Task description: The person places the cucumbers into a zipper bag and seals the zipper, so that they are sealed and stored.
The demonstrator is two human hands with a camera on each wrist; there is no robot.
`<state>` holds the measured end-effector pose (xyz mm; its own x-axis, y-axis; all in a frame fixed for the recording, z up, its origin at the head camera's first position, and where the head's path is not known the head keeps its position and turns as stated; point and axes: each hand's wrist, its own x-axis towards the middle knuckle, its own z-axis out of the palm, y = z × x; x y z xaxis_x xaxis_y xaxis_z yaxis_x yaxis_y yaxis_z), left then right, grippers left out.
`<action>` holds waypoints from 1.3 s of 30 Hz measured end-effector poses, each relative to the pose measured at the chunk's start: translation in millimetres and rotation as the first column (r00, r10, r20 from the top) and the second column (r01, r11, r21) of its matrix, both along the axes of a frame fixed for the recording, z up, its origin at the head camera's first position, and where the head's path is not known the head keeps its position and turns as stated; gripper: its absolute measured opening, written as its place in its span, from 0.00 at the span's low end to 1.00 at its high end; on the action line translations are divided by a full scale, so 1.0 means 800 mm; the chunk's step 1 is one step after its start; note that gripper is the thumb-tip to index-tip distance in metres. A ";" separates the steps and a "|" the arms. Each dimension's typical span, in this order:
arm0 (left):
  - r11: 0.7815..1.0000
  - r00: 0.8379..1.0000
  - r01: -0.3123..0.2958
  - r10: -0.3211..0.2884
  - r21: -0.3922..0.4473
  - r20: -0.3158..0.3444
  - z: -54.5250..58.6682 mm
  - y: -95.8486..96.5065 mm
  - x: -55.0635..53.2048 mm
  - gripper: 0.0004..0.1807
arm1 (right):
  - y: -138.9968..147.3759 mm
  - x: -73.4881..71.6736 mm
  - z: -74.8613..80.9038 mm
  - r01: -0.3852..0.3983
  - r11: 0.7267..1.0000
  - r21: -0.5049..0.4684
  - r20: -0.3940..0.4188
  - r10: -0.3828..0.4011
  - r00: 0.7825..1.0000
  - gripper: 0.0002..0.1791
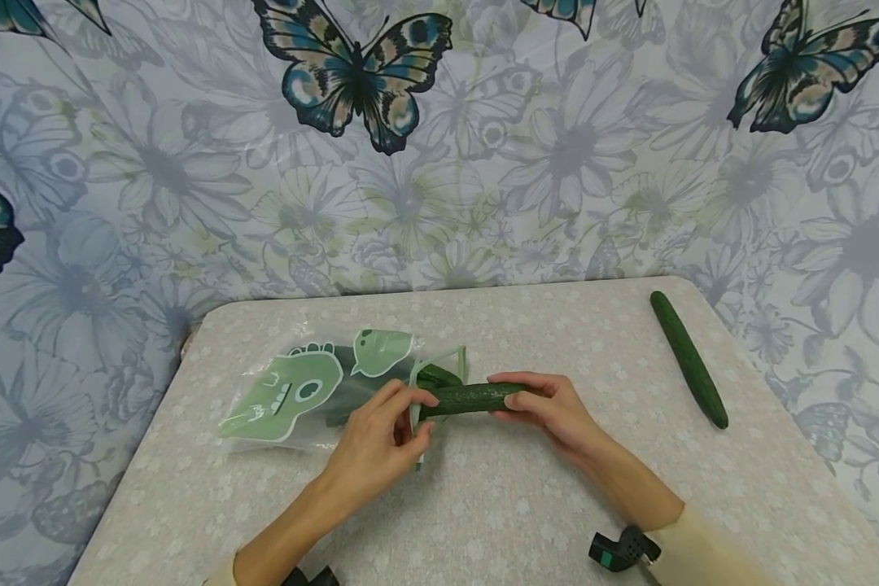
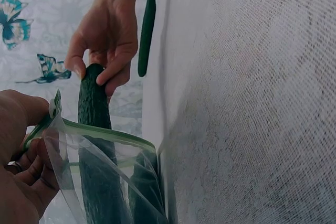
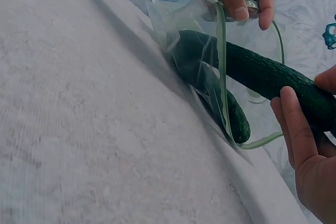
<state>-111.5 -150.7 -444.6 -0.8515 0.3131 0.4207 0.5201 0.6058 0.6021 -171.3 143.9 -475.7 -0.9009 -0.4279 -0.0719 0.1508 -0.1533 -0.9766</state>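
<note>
My right hand (image 1: 560,411) grips one end of a dark green cucumber (image 1: 472,399) between thumb and fingers. The cucumber's other end lies inside a clear zip bag (image 1: 245,435) printed with a green cartoon animal. At the bag's mouth, my left hand (image 1: 373,435) pinches the green-edged rim near the white slider. A second cucumber (image 3: 240,124) is inside the bag beside the held one, its tip at the opening. In the left wrist view, the held cucumber (image 2: 93,103) passes down through the bag's opening, its lower part showing through the plastic.
Another cucumber (image 1: 688,358) lies by itself at the right side of the table (image 1: 498,505), which has a pale floral cover. Behind the table's far edge hangs a butterfly-patterned cloth (image 1: 557,187). A black device (image 1: 623,549) is on the right wrist.
</note>
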 end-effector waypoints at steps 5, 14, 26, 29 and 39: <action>1.000 1.000 0.002 -0.002 0.004 0.000 0.001 0.001 -0.001 0.15 | -0.013 -0.003 -0.001 -0.018 1.000 -0.015 -0.012 0.018 1.000 0.26; 1.000 1.000 0.002 -0.002 0.004 -0.012 0.001 0.001 -0.002 0.15 | -0.036 -0.008 -0.002 -0.011 0.999 -0.033 -0.019 0.011 1.000 0.25; 1.000 1.000 0.000 0.000 0.005 -0.004 -0.001 0.001 0.000 0.15 | -0.068 -0.014 -0.009 -0.021 0.998 -0.062 -0.016 0.020 1.000 0.24; 1.000 1.000 0.001 -0.001 0.010 -0.008 -0.001 0.001 0.000 0.15 | -0.076 -0.015 -0.009 -0.027 0.997 -0.066 -0.008 0.027 1.000 0.24; 0.999 0.999 0.008 -0.006 0.032 -0.048 -0.005 0.001 -0.003 0.14 | -0.101 -0.018 -0.014 -0.043 0.994 -0.097 -0.010 0.042 0.999 0.25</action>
